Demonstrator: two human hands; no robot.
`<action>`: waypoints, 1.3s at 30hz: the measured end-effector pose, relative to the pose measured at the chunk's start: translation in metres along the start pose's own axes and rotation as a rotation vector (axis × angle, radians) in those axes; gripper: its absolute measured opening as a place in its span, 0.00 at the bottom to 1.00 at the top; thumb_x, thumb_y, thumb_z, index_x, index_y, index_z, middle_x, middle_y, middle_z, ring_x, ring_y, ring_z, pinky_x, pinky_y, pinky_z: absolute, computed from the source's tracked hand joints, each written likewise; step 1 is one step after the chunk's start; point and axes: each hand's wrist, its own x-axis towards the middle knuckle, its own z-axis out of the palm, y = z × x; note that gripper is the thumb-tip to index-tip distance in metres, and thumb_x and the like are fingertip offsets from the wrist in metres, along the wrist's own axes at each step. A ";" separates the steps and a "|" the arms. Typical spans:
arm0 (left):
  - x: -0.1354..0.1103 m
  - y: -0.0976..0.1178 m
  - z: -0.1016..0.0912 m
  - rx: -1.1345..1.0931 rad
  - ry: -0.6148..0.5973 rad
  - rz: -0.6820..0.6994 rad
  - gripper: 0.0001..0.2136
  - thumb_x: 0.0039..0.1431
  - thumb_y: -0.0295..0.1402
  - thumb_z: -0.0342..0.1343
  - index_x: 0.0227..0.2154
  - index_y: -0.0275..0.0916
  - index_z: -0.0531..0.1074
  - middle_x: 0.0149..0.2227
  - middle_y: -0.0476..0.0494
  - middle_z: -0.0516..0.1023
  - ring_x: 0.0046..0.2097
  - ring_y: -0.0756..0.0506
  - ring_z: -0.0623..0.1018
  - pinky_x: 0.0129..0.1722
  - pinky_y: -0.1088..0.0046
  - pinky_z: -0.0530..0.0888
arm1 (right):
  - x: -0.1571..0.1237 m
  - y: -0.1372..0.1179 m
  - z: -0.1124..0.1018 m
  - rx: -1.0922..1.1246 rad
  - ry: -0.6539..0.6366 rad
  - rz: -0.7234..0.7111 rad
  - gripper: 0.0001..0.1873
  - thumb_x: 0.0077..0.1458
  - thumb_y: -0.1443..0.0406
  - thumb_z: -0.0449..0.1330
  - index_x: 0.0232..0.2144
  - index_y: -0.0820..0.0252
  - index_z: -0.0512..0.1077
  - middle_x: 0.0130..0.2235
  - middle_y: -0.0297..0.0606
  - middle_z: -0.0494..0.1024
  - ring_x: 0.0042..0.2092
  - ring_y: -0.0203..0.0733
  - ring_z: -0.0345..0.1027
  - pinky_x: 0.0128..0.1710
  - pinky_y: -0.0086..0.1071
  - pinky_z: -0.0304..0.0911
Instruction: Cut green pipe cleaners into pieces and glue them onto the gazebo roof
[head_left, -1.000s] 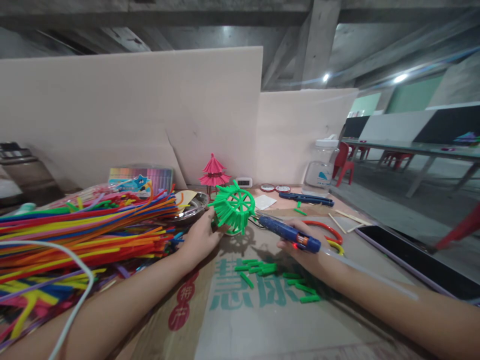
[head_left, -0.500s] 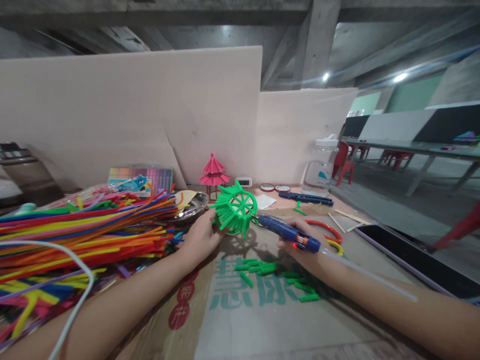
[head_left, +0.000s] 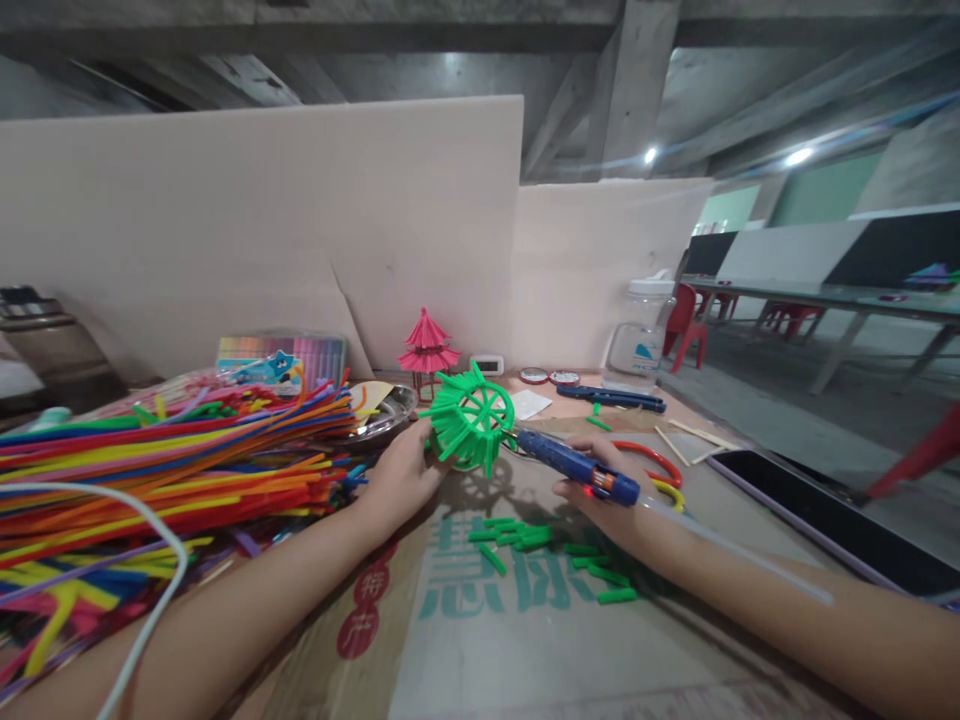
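My left hand [head_left: 409, 470] is closed on the lower left side of a round green pipe-cleaner frame [head_left: 472, 415], which has spokes inside and short pieces fanned around its rim. In my right hand [head_left: 604, 490] is a blue hot glue gun [head_left: 574, 465], with a clear glue stick [head_left: 739, 545] trailing from its back. A red light glows on its body. The nozzle is at the right edge of the green frame; whether it touches cannot be told. Below, on the cardboard, lie several short green pipe-cleaner pieces [head_left: 525, 535].
Bundles of coloured pipe cleaners [head_left: 187, 450] fill the left, with a white cable [head_left: 169, 530] in front. Behind stand a pink pagoda model [head_left: 427, 345] and a plastic bottle [head_left: 641, 335]. A dark phone [head_left: 825, 520], red-handled scissors [head_left: 656, 457] and a blue utility knife [head_left: 611, 398] lie at right.
Almost nothing differs. Both hands, the green frame and the glue gun keep nearly the same places, with only a very slight shift of the view.
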 end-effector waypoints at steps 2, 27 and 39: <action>0.000 0.000 0.000 -0.006 0.005 -0.001 0.15 0.58 0.35 0.53 0.48 0.40 0.68 0.48 0.41 0.75 0.50 0.40 0.74 0.51 0.62 0.70 | 0.000 0.002 0.001 -0.007 -0.001 -0.016 0.15 0.48 0.55 0.61 0.37 0.55 0.68 0.29 0.32 0.75 0.29 0.40 0.69 0.29 0.31 0.62; -0.003 -0.014 0.005 -0.012 -0.014 -0.069 0.17 0.60 0.38 0.52 0.50 0.39 0.65 0.49 0.38 0.74 0.51 0.39 0.74 0.52 0.60 0.70 | 0.001 0.006 0.003 -0.051 -0.010 -0.017 0.15 0.48 0.55 0.62 0.37 0.53 0.70 0.28 0.30 0.76 0.28 0.40 0.68 0.28 0.31 0.61; 0.001 -0.011 0.005 -0.059 0.007 -0.101 0.19 0.58 0.37 0.54 0.52 0.39 0.65 0.52 0.39 0.73 0.54 0.38 0.72 0.55 0.58 0.67 | 0.003 0.006 0.003 -0.076 -0.067 0.005 0.14 0.49 0.54 0.61 0.38 0.52 0.70 0.28 0.31 0.76 0.28 0.41 0.69 0.27 0.31 0.60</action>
